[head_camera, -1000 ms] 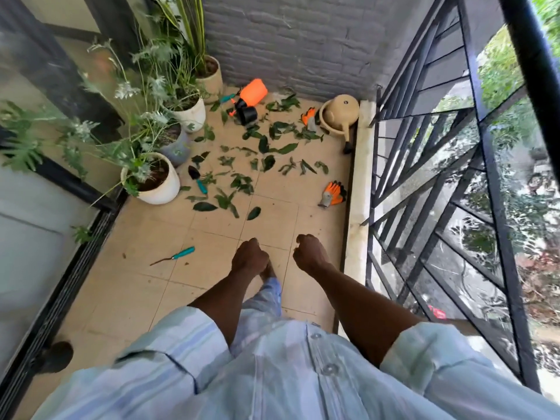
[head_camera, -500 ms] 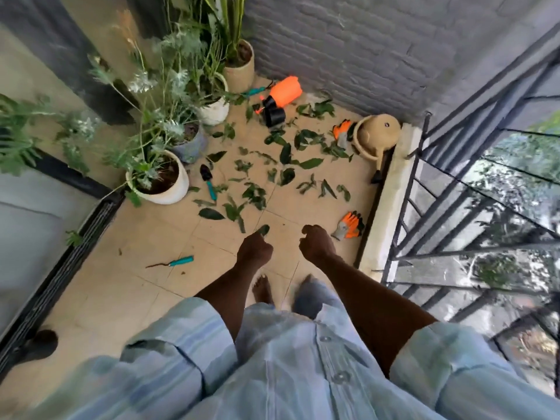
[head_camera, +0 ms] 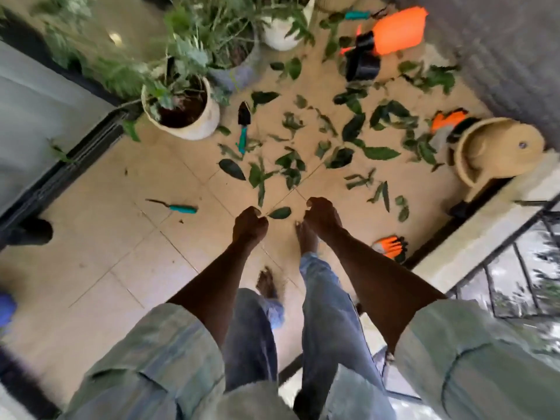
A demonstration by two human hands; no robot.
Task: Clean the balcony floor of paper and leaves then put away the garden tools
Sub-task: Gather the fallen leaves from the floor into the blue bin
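On the tiled balcony floor [head_camera: 127,262], green leaves [head_camera: 291,171] are seen scattered across the middle and far part, from beside the nearest plant pot to the far wall. One single leaf [head_camera: 280,212] lies just in front of the two hands. The left hand [head_camera: 250,223] is held out low with its fingers curled into a fist, and nothing is seen in its grip. The right hand [head_camera: 322,214] is likewise curled, held beside the left and a little apart from it, and nothing is seen in its grip either. Bare feet and blue trouser legs are seen below the forearms.

A black trowel [head_camera: 243,124] with a teal handle lies just beside the white plant pot [head_camera: 194,116], its blade pointed away. A thin teal-handled tool [head_camera: 175,207] lies alone on the tiles to the left of the hands, well apart from the leaves. A third teal handle [head_camera: 357,15] is seen at the far edge, near the orange sprayer [head_camera: 397,30], which lies on its side with its black head [head_camera: 363,60] toward the leaves. One orange glove [head_camera: 391,246] lies near the raised ledge [head_camera: 472,237] to the right of the right forearm; another orange glove [head_camera: 447,122] lies touching the tan watering can [head_camera: 497,150], which is set against the ledge. More potted plants [head_camera: 230,47] are grouped at the far left, blurred. No paper can be made out in this view.
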